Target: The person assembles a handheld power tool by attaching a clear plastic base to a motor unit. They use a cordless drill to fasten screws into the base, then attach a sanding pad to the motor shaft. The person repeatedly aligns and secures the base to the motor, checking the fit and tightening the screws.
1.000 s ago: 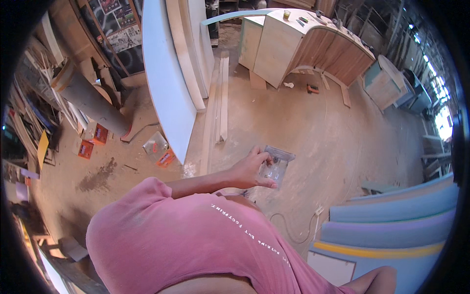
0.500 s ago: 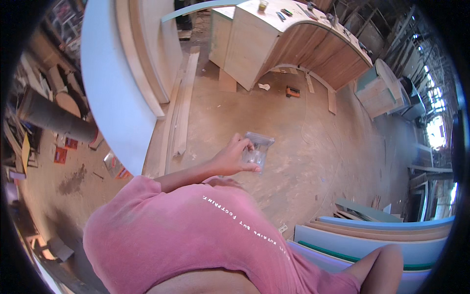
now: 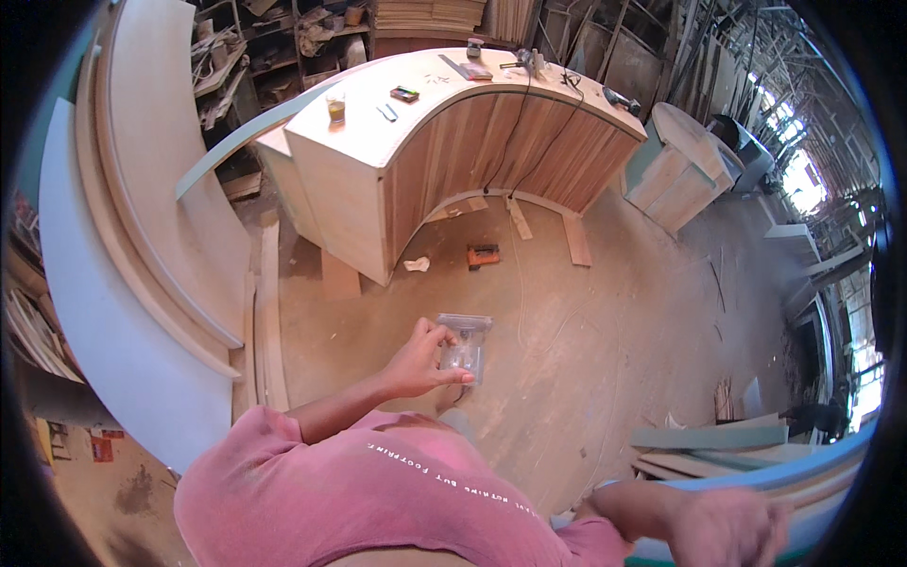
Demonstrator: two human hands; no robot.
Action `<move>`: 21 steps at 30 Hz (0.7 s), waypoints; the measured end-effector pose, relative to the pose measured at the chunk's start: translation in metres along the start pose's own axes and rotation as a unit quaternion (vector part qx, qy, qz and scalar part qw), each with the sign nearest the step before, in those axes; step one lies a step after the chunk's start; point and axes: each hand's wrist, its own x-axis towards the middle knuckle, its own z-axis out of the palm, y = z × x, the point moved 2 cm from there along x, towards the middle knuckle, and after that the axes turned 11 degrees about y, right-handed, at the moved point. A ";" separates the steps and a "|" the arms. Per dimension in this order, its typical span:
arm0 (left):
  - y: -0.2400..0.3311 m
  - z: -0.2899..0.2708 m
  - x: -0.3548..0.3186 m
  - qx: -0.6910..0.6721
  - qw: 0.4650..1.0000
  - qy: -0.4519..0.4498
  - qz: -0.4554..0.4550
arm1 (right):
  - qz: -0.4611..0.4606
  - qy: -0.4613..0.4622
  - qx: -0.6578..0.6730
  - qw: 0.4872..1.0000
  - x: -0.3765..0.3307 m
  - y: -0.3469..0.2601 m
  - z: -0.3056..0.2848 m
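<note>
My left hand [image 3: 419,360] is raised in front of my chest and pinches a small clear plastic bag [image 3: 465,346] with a zip top. The bag hangs upright over the dusty wooden floor [image 3: 586,350], and small pieces seem to lie in its bottom. My right hand [image 3: 729,524] hangs low at the lower right, blurred, just beside the edge of a pale blue curved board [image 3: 756,472]; I see nothing in it. My pink shirt [image 3: 378,501] fills the lower edge.
A curved wooden counter [image 3: 453,151] stands ahead, with a glass of amber liquid [image 3: 335,107] and small tools on top. An orange tool [image 3: 483,255] lies on the floor before it. Large curved panels [image 3: 161,246] lean at the left. Greenish boards [image 3: 709,439] lie at the right.
My view has swung toward the curved counter, which now sits nearer and more central. My left hand still holds the bag, and my right hand has come into view at the lower right.
</note>
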 end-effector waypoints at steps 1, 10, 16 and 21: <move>0.004 0.020 0.030 -0.007 1.000 -0.003 0.004 | 0.093 -0.019 -0.045 0.994 -0.041 0.042 0.012; 0.040 0.069 0.270 -0.041 0.992 0.105 -0.047 | 0.702 -0.117 0.058 0.700 -0.352 0.268 0.187; 0.027 0.086 0.449 -0.004 0.991 0.130 -0.045 | 0.715 -0.187 0.102 0.665 -0.397 0.427 0.251; 0.045 0.091 0.605 0.034 0.992 0.120 -0.027 | 0.747 -0.159 0.221 0.606 -0.472 0.543 0.299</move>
